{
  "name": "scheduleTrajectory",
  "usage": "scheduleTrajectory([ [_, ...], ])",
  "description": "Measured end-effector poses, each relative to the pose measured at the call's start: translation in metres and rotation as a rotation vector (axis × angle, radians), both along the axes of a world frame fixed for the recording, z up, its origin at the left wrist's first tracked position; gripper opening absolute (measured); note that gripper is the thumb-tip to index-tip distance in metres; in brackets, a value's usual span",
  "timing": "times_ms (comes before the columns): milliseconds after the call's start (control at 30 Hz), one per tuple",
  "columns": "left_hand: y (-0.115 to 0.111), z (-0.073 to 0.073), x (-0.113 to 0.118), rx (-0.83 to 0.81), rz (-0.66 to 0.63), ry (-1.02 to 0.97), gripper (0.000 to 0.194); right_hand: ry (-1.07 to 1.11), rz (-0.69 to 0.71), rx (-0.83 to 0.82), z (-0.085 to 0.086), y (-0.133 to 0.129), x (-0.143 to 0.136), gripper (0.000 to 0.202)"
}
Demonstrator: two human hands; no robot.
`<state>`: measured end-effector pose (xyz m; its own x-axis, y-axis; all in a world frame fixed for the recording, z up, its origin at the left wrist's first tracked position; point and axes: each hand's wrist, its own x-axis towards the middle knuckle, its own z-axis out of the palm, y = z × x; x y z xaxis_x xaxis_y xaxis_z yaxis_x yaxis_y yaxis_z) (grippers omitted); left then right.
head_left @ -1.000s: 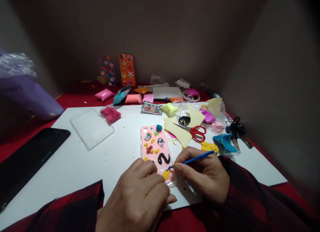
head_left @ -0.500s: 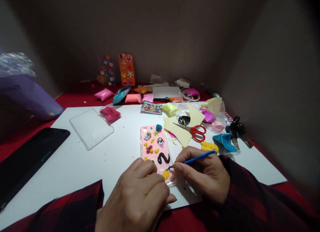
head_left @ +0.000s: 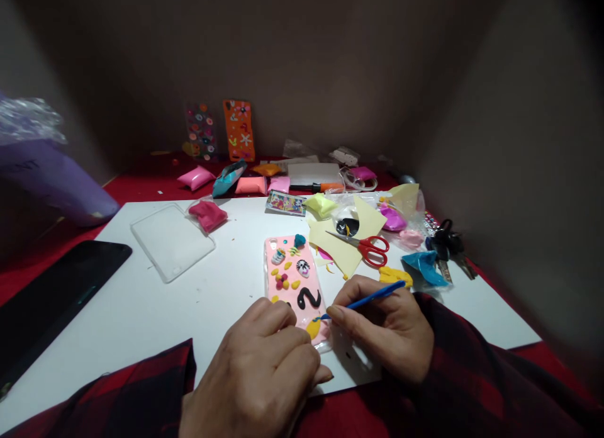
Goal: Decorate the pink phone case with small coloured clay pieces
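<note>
Head view: right hand (head_left: pixel 383 328) pinches blue modelling tool (head_left: pixel 375 297), tip at yellow clay piece (head_left: pixel 313 328) low on pink phone case (head_left: pixel 291 296); case lies on white board (head_left: pixel 226 287); left hand (head_left: pixel 264 362) curled over case's lower left, underside hidden, grip cannot be told.

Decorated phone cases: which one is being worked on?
The pink case: it lies on the white board, under the left hand and blue tool. The orange case and see-through case stand at the back.
</note>
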<state>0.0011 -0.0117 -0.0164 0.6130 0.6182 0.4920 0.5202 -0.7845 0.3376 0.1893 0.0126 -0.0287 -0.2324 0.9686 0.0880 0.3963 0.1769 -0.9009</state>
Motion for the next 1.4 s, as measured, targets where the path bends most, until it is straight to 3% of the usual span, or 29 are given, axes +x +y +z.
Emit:
scheduleTrajectory([
  [133,-0.001,-0.004,-0.002,0.058,-0.006,-0.033,0.029,0.011,-0.009,-0.006,0.0,0.0,0.0,0.023],
  [367,0.0,0.009,0.0,-0.014,0.01,0.013,0.025,-0.006,-0.02,-0.001,0.0,0.0,0.0,0.023],
  [633,-0.002,0.003,-0.002,-0.011,-0.002,0.014,0.026,0.012,-0.05,-0.002,0.0,-0.001,-0.002,0.022],
  [1400,-0.001,0.006,-0.001,-0.031,0.018,0.011,0.025,0.027,-0.01,-0.061,0.002,-0.001,-0.002,0.025],
])
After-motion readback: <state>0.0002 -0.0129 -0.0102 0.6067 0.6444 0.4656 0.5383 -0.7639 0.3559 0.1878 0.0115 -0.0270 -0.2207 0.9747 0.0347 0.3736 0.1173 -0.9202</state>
